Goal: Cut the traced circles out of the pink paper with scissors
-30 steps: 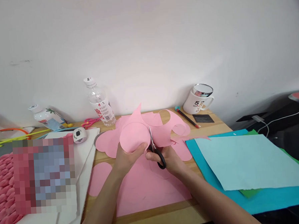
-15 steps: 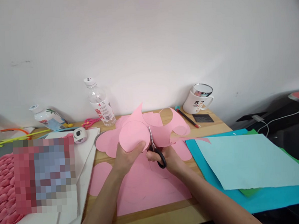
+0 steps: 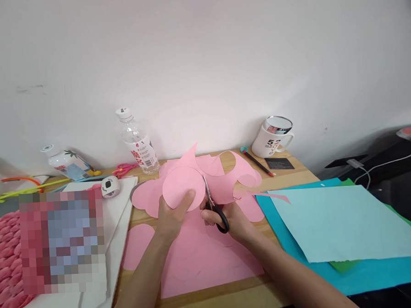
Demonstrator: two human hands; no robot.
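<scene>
My left hand point(image 3: 174, 215) pinches a piece of pink paper point(image 3: 181, 187) with the thumb on top; a nearly round disc with a pointed corner above it shows. In my right hand point(image 3: 229, 217) are scissors point(image 3: 221, 218) with black handles, their blades upright along the disc's right edge. A curved pink offcut trails to the right of the blades. Beneath both hands lies a larger pink sheet point(image 3: 211, 271) with faint drawn curves. Several round pink cut-outs lie around it, one cut-out point(image 3: 139, 247) by my left forearm.
A water bottle point(image 3: 141, 146), a smaller bottle point(image 3: 68, 161) and a white mug point(image 3: 272, 139) stand along the wall. A pencil point(image 3: 257, 162) lies near a black card point(image 3: 279, 163). Blue sheets point(image 3: 347, 220) are stacked at right. White boards point(image 3: 119, 218) and a pink braided item point(image 3: 7, 256) are at left.
The pink disc and my left hand have shifted very slightly left. The scissor blades look closer together than before. Everything else stays put.
</scene>
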